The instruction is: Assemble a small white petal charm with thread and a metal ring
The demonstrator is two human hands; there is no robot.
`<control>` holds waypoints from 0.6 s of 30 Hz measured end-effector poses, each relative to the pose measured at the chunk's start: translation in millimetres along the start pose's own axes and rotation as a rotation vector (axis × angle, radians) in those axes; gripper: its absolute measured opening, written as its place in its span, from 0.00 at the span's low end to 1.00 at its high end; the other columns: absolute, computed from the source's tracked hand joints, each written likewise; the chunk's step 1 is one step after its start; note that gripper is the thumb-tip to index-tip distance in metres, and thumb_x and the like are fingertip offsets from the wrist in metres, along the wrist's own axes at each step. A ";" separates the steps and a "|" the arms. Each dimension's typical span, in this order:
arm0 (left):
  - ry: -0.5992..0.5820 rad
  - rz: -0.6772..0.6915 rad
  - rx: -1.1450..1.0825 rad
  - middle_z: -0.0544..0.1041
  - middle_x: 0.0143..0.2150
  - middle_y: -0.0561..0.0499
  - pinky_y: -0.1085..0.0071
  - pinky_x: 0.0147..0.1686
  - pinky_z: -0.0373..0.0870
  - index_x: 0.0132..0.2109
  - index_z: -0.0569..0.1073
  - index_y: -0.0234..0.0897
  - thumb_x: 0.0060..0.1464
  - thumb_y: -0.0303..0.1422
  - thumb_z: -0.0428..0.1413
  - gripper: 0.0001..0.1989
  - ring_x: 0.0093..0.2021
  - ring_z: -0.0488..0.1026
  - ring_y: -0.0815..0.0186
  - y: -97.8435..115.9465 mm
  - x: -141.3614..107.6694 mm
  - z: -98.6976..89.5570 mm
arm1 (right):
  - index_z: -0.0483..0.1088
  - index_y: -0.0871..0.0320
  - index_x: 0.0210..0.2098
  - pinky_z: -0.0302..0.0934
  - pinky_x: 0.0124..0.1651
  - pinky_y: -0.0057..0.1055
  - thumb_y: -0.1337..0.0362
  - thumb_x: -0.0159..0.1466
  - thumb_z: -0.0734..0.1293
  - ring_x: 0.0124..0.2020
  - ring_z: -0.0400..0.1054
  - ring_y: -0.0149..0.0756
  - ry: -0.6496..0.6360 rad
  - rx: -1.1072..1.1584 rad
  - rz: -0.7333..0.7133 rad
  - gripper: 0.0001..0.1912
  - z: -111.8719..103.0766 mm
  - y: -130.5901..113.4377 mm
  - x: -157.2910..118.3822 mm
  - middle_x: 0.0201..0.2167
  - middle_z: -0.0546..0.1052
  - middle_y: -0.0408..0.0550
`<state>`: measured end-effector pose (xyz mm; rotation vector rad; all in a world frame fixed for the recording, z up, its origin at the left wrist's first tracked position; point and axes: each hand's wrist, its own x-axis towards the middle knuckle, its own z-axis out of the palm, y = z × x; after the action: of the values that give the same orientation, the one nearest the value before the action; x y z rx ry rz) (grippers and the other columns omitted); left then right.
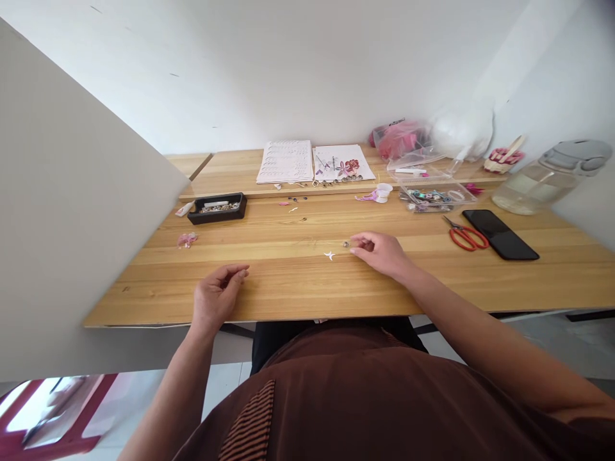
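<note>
My left hand [217,297] rests low over the near left part of the wooden table [283,294]. Its thumb and fingertips come together in a loose pinch; whatever may be between them is hidden. My right hand [379,253] lies on the table right of the middle, thumb and forefinger slightly apart. Just beyond those fingertips is a small silvery piece [346,244], perhaps a bead; whether they touch it I cannot tell. A little white star-shaped piece [329,255] lies to its left. Thin, hair-like wire [307,242] shows faintly on the wood.
On the left stand a black tray [244,208] of small beads and a pink translucent cluster [187,240]. Printed sheets [286,160] lie at the back. Rightward are a clear parts box [461,197], red-handled scissors [467,238], a black phone [500,234] and a water bottle [533,186].
</note>
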<state>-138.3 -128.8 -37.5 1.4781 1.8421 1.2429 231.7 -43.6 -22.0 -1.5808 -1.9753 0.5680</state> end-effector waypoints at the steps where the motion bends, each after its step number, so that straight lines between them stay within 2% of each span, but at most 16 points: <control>1: -0.011 -0.006 -0.005 0.84 0.42 0.47 0.64 0.49 0.73 0.44 0.82 0.41 0.54 0.42 0.61 0.14 0.44 0.79 0.58 -1.1 -2.7 -0.9 | 0.78 0.57 0.48 0.66 0.41 0.35 0.59 0.60 0.71 0.34 0.74 0.38 0.005 -0.009 -0.003 0.17 4.8 -1.6 3.6 0.37 0.83 0.50; 3: -0.023 -0.026 -0.018 0.84 0.41 0.47 0.64 0.49 0.73 0.44 0.82 0.41 0.54 0.42 0.61 0.14 0.43 0.79 0.58 -4.1 -7.3 -3.3 | 0.79 0.57 0.47 0.65 0.41 0.34 0.59 0.60 0.71 0.35 0.74 0.38 0.015 -0.024 -0.008 0.17 11.0 -1.4 9.8 0.37 0.82 0.50; 6: -0.013 -0.038 -0.030 0.83 0.41 0.46 0.64 0.49 0.73 0.44 0.82 0.40 0.54 0.43 0.61 0.15 0.43 0.79 0.59 -6.0 -11.1 -4.2 | 0.79 0.56 0.41 0.63 0.40 0.33 0.60 0.61 0.71 0.36 0.74 0.38 0.008 -0.042 -0.020 0.10 13.3 0.0 15.1 0.37 0.83 0.49; 9: -0.007 -0.022 -0.084 0.83 0.42 0.46 0.65 0.45 0.75 0.44 0.82 0.38 0.54 0.43 0.62 0.15 0.40 0.79 0.60 6.7 -11.1 2.8 | 0.78 0.58 0.37 0.62 0.39 0.33 0.62 0.62 0.70 0.34 0.73 0.37 -0.004 -0.068 -0.054 0.07 8.0 -8.2 15.1 0.34 0.82 0.49; 10: -0.024 -0.004 -0.128 0.82 0.45 0.45 0.65 0.43 0.75 0.45 0.81 0.38 0.53 0.42 0.63 0.16 0.40 0.79 0.61 16.2 -10.4 7.0 | 0.78 0.58 0.36 0.62 0.38 0.33 0.62 0.63 0.69 0.33 0.73 0.37 -0.008 -0.079 -0.089 0.06 4.6 -14.3 14.0 0.34 0.82 0.49; 11: -0.054 0.028 -0.204 0.81 0.49 0.44 0.66 0.44 0.76 0.46 0.80 0.38 0.52 0.41 0.64 0.16 0.44 0.78 0.60 28.3 -9.4 11.6 | 0.77 0.58 0.36 0.62 0.39 0.33 0.63 0.63 0.69 0.33 0.73 0.37 -0.013 -0.093 -0.142 0.06 0.4 -22.1 12.4 0.34 0.81 0.49; 14: -0.253 0.129 -0.526 0.76 0.58 0.42 0.64 0.47 0.77 0.52 0.77 0.40 0.51 0.39 0.66 0.21 0.60 0.72 0.54 76.0 -4.8 26.2 | 0.75 0.57 0.37 0.63 0.40 0.34 0.62 0.65 0.69 0.35 0.73 0.38 0.013 -0.148 -0.403 0.06 -14.8 -53.8 4.5 0.33 0.80 0.49; 16: -0.405 0.164 -0.680 0.73 0.62 0.42 0.65 0.47 0.77 0.54 0.75 0.41 0.52 0.38 0.66 0.23 0.64 0.68 0.52 108.4 -1.0 34.3 | 0.75 0.58 0.39 0.63 0.41 0.35 0.61 0.66 0.69 0.36 0.72 0.39 0.080 -0.171 -0.622 0.07 -25.6 -77.6 -2.3 0.33 0.79 0.49; 18: -0.572 0.175 -0.753 0.72 0.62 0.42 0.65 0.46 0.77 0.56 0.75 0.41 0.53 0.40 0.66 0.24 0.61 0.71 0.52 132.4 2.5 40.2 | 0.74 0.58 0.41 0.64 0.42 0.36 0.62 0.68 0.67 0.37 0.72 0.39 0.107 -0.198 -0.773 0.06 -35.3 -98.6 -9.4 0.35 0.78 0.50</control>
<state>-39.2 -110.9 57.5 1.3577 0.7608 1.2224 182.4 -75.0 65.4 -0.7962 -2.3811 -0.0247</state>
